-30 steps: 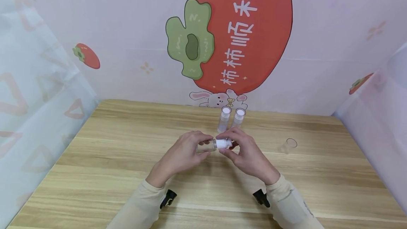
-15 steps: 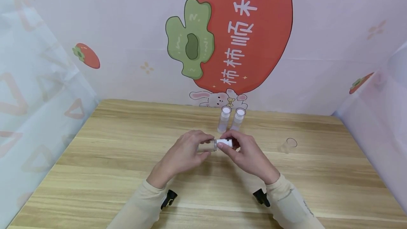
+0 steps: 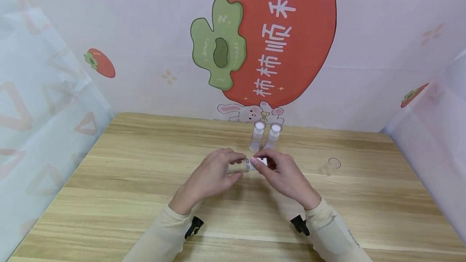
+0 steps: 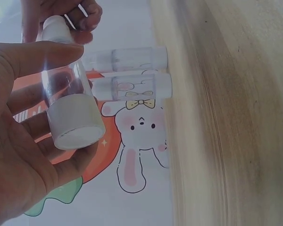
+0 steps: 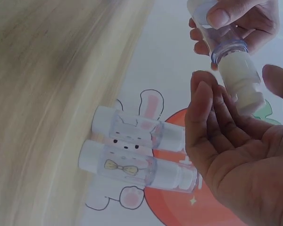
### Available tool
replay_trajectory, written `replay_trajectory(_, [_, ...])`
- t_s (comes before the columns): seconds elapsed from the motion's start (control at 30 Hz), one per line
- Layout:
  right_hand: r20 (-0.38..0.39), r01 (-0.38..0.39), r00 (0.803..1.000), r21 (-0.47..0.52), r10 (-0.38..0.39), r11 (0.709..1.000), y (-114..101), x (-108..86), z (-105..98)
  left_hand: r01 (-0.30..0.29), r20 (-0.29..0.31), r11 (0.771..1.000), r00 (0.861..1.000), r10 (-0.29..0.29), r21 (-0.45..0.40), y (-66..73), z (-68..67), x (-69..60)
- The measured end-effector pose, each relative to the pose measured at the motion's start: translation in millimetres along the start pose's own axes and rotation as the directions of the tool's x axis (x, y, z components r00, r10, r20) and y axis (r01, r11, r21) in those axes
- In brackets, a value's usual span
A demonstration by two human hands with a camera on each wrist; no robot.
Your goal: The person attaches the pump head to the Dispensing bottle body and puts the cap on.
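Note:
My left hand (image 3: pixel 211 173) grips a small clear pump bottle (image 4: pixel 78 117) with a white base, held lying sideways above the table. At its right end is a white pump top (image 5: pixel 240 82). My right hand (image 3: pixel 285 175) has its thumb above this top and its fingers curled beneath, holding it lightly. Contact of every finger is hard to tell. Behind my hands stand two similar bottles, the left one (image 3: pixel 257 137) and the right one (image 3: pixel 273 136), upright with clear covers over white tops. A loose clear cap (image 3: pixel 330 167) is on the table to the right.
The wooden table (image 3: pixel 145 197) ends at a white printed backdrop (image 3: pixel 145 23) with a big red persimmon and a rabbit. White sheets (image 3: pixel 47 92) close off both sides. The two standing bottles are just beyond my right fingers, near the backdrop.
My right thumb has moved from the near side of the pump top up over it, with the fingers curling under. The left hand and bottle have hardly moved.

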State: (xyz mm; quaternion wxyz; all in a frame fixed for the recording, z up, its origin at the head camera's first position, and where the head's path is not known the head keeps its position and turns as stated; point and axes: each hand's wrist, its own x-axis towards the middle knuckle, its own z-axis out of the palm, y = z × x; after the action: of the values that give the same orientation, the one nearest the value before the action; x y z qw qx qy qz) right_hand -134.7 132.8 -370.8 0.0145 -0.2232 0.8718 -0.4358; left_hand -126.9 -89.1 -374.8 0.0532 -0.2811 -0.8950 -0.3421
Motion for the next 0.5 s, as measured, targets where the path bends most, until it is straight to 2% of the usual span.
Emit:
replay_trajectory(0.1, [-0.002,0.037,0.999,0.013,-0.037,0.999,0.7,0.0,-2.4,0.006,-0.007,1.000,1.000,-0.006,-0.010,-0.3,-0.4,0.4])
replay_trajectory(0.3, [0.027,0.058,0.998,0.211,-0.065,0.976,-1.3,-1.1,-1.9,-0.001,-0.016,1.000,1.000,0.000,-0.016,-1.4,-0.3,0.7])
replay_trajectory(0.37, [0.017,0.059,0.998,0.216,-0.064,0.975,-2.6,-1.9,-1.4,-0.006,-0.017,1.000,1.000,0.006,-0.013,-1.6,0.1,0.6])
replay_trajectory(0.5, [0.000,0.067,0.998,0.164,-0.068,0.984,-3.7,-2.9,-1.4,-0.012,-0.021,1.000,1.000,0.012,0.000,-1.1,0.8,0.1])
